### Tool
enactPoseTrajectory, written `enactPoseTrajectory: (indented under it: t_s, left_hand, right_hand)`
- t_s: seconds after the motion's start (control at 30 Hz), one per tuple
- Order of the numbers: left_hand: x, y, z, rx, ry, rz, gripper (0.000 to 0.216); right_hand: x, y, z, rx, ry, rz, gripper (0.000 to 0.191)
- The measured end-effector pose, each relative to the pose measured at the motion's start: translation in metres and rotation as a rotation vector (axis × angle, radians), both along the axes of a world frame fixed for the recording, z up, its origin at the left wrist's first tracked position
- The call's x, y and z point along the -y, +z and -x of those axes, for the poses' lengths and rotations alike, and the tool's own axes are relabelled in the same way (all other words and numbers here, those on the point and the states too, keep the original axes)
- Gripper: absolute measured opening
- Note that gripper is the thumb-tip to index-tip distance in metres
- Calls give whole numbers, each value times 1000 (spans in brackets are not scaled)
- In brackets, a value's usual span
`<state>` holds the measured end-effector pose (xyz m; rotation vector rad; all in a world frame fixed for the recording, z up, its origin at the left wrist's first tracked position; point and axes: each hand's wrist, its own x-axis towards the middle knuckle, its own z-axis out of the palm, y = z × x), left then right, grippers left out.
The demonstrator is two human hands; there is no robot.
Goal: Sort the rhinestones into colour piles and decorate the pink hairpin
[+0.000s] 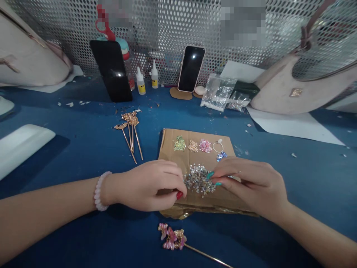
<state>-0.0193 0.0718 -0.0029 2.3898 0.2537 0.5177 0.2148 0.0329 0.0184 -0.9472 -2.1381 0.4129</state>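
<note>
A heap of small shiny silver pieces (198,179) lies on a piece of brown cardboard (171,152). At the heap's left edge, my left hand (156,186) is closed with its fingers curled under; whatever it holds is hidden. My right hand (248,186) pinches thumb and forefinger together at the heap's right side, and anything between the tips is too small to make out. Along the cardboard's far side sit little piles of green pieces (179,143), beige pieces (193,146) and pink pieces (205,145). Blue pieces (221,156) lie beside a thin white ring (218,146), partly behind my right hand.
A hairpin with pink flowers (173,238) lies in front of the cardboard. Several bare gold hairpins (131,124) are to the left. Farther back stand a black phone (111,70), another phone (192,69), two glue bottles (141,83), plastic bags (219,91) and a pale handbag (287,89).
</note>
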Motion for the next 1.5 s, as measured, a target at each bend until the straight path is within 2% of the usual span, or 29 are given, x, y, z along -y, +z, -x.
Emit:
enactPoseTrajectory:
  t_s: [0.27, 0.37, 0.5, 0.77, 0.9, 1.07, 1.23, 1.5]
  left_hand:
    - [0, -3, 1, 0, -5, 9, 17]
    - [0, -3, 0, 1, -7, 8, 17]
    - [0, -3, 0, 0, -5, -9, 18]
    - [1, -4, 0, 9, -13, -5, 19]
    - [2, -7, 0, 27, 3, -34, 18]
    - [3, -10, 0, 12, 26, -97, 19]
    - [2, -9, 0, -4, 33, -144, 19]
    - [2, -9, -1, -29, -4, -149, 18]
  right_hand:
    - [-29, -3, -8, 23, -198, -134, 17]
    - [-43, -8, -7, 33, -271, -103, 20]
    - [-51, -16, -8, 10, -281, -17, 21]
    - [-24, -13, -20, -96, -300, -27, 15]
    - [-2, -13, -27, -41, -235, 21, 12]
    - [18, -14, -27, -20, -235, 0, 11]
    - [22, -14, -21, -10, -210, -11, 12]
    - [20, -15, -19, 6, -260, -4, 14]
